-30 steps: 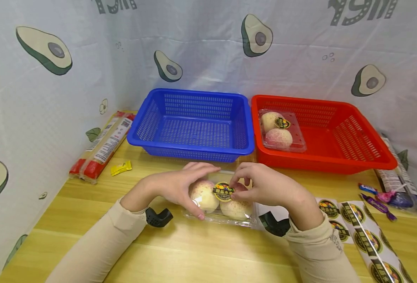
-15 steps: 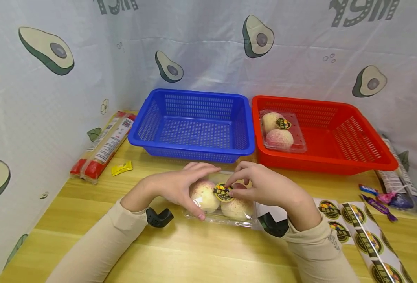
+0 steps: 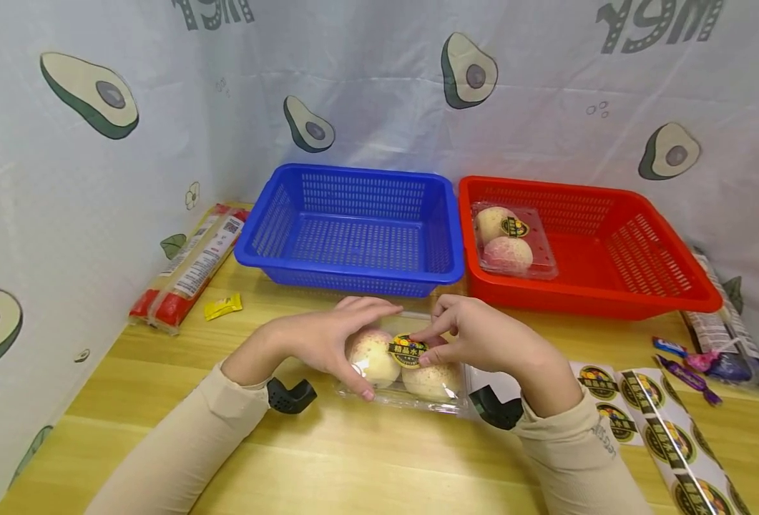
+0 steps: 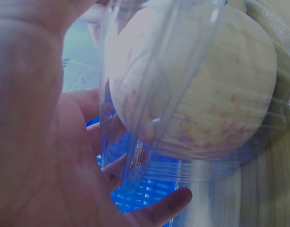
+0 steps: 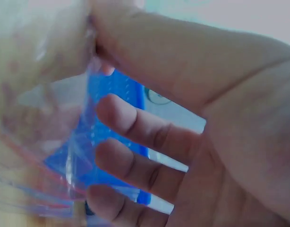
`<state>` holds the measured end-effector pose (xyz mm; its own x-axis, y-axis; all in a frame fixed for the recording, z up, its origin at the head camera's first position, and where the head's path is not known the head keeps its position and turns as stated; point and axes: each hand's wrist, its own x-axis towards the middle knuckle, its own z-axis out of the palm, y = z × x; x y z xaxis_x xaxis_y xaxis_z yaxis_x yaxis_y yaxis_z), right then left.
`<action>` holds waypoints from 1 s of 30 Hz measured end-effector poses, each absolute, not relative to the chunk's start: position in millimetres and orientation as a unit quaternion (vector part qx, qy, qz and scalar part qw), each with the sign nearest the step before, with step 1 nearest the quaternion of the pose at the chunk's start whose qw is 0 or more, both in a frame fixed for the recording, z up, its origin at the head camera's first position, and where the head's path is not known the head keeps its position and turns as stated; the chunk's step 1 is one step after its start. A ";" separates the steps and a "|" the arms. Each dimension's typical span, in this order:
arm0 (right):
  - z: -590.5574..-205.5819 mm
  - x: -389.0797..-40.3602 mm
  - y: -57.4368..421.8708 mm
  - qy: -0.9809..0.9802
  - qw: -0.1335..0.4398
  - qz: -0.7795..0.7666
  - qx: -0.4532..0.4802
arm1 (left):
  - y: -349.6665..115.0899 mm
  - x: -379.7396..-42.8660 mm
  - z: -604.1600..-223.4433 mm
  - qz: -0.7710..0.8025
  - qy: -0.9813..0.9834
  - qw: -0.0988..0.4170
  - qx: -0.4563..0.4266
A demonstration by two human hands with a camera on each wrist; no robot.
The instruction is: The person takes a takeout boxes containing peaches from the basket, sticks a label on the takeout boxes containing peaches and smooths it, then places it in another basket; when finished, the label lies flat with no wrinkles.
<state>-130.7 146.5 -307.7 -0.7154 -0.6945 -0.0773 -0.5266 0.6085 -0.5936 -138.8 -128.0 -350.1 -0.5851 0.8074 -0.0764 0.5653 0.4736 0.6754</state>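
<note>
In the head view, a clear plastic fruit box point(image 3: 388, 400) sits on the table with two pale, pink-speckled round fruits point(image 3: 373, 355) inside. My left hand point(image 3: 327, 343) holds its left end, thumb along the front and fingers reaching over the back. A round black-and-gold fruit label point(image 3: 408, 351) lies flat on the lid between the fruits. My right hand point(image 3: 482, 336) touches it with the index fingertip at its upper edge and the thumb at its right edge. In the right wrist view the other fingers point(image 5: 117, 158) are loosely bent beside the box.
Behind stand a blue basket point(image 3: 347, 273) and a red basket point(image 3: 585, 297), the red one bearing another labelled fruit box point(image 3: 540, 247). Label sheets point(image 3: 669, 436) and wrapped sweets point(image 3: 688, 375) lie right; a yellow sweet point(image 3: 222, 306) and red-ended packages point(image 3: 192, 268) lie left.
The right index finger and thumb have shifted slightly over the label, covering its right part half a second ago and showing more of it now. The left hand and box have stayed put.
</note>
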 end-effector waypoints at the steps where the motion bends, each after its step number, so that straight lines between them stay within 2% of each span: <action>1: -308.0 -130.2 146.0 0.882 0.148 -0.273 -0.354 | -128.2 -138.6 -350.4 0.307 0.836 0.199 0.409; 17: -305.6 -119.2 134.4 0.884 0.110 -0.240 -0.386 | -128.0 -139.2 -351.7 0.309 0.834 0.201 0.411; 23: -305.9 -119.7 133.0 0.874 0.112 -0.230 -0.413 | -128.1 -140.1 -352.8 0.308 0.832 0.198 0.417; 30: -308.9 -128.5 143.9 0.877 0.118 -0.244 -0.397 | -127.7 -140.1 -351.2 0.308 0.833 0.197 0.415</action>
<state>-128.5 143.9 -308.9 -0.6565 -0.7542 -0.0124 -0.6394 0.5650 -0.5215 -140.1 -127.7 -351.2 -0.5778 0.8129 -0.0730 0.5697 0.4657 0.6771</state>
